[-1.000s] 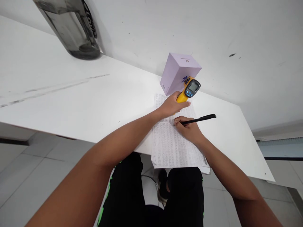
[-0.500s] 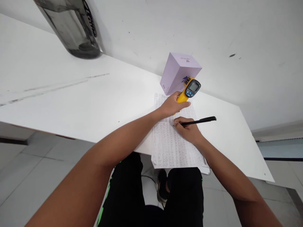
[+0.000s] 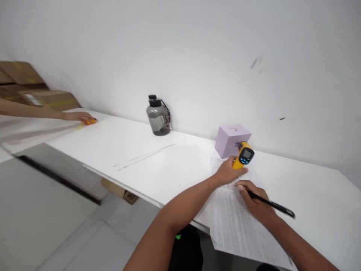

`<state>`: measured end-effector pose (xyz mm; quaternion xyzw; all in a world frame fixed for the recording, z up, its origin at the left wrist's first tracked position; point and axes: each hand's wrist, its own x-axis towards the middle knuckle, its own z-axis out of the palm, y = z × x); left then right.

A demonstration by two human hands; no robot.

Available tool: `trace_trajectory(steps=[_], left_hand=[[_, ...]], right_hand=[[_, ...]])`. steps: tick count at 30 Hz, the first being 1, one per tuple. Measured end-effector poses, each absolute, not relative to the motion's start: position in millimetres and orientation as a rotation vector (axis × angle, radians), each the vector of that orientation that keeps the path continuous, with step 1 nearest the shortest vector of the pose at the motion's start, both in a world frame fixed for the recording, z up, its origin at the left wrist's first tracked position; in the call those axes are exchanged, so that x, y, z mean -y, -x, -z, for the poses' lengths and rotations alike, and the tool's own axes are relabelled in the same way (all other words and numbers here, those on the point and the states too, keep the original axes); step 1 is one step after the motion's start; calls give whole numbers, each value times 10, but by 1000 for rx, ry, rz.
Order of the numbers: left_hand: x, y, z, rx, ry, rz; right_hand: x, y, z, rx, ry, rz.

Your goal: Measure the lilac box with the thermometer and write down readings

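Observation:
My left hand (image 3: pixel 229 171) is wrapped round the yellow handle of an infrared thermometer (image 3: pixel 244 155), whose grey screen and blue buttons face me. Just below it, my right hand (image 3: pixel 254 197) grips a black pen (image 3: pixel 273 205), with the pen's rear end pointing to the lower right. Both hands are over a sheet of paper (image 3: pixel 234 226) covered in rows of small handwriting, too blurred to read. The sheet hangs past the front edge of the table. Right behind the thermometer stands a lilac box (image 3: pixel 225 143), partly covered by it.
A grey translucent water bottle (image 3: pixel 159 120) stands against the wall on the white table (image 3: pixel 135 150). At the far left, another person's hand (image 3: pixel 75 116) is on an orange object (image 3: pixel 90 121). Cardboard boxes (image 3: pixel 56 99) are stacked behind that arm, and a carton (image 3: pixel 121 190) lies below the table.
The view has swung up and to the left, so the whole bottle, the cardboard boxes and another person's arm now show. My hands keep hold of the thermometer and the pen; the pen slants differently.

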<state>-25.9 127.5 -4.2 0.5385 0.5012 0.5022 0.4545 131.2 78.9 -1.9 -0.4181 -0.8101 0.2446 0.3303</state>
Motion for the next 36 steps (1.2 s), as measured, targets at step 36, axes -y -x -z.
trace_trajectory(steps=[36], left_hand=[[-1350,219,90,-1203,-1305,-1348]], right_hand=[[-1298,-1533,158,2096,1583,-65]])
